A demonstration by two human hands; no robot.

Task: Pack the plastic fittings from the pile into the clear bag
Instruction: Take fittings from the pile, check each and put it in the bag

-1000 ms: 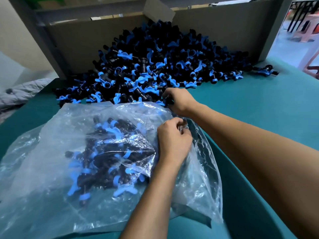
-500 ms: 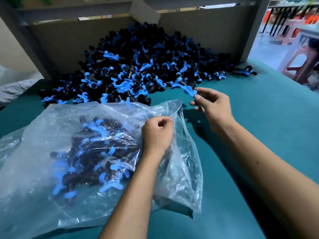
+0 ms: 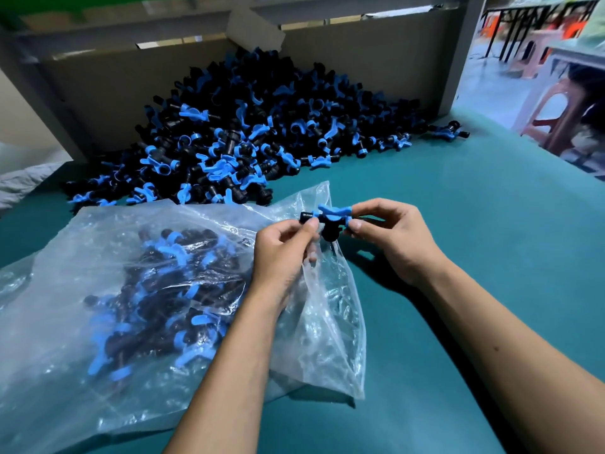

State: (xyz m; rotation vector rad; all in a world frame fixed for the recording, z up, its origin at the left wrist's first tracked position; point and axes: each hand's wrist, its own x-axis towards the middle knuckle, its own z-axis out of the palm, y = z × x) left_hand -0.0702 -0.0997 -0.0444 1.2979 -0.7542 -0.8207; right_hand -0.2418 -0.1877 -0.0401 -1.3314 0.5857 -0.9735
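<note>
**Handling these little valve fittings and that floppy bag**

So right now we've got one fitting pinched between both hands, right above the mouth of the clear bag. Our left hand nips the black barrel end with its fingertips, and our right hand pinches the other end just under the blue wing handle. It hangs clear of the bag, not inside yet.

Our guess: these are light, rigid plastic, not fragile, a bit slick on the smooth barrel. The blue wing or the ribbed collar looks like the better place to grab. The bag is thin, soft film that collapses on itself, so we'd hold it by the rim beside the fitting to keep the mouth open.

The pile sits beyond the bag on the table, with plenty left.
</note>
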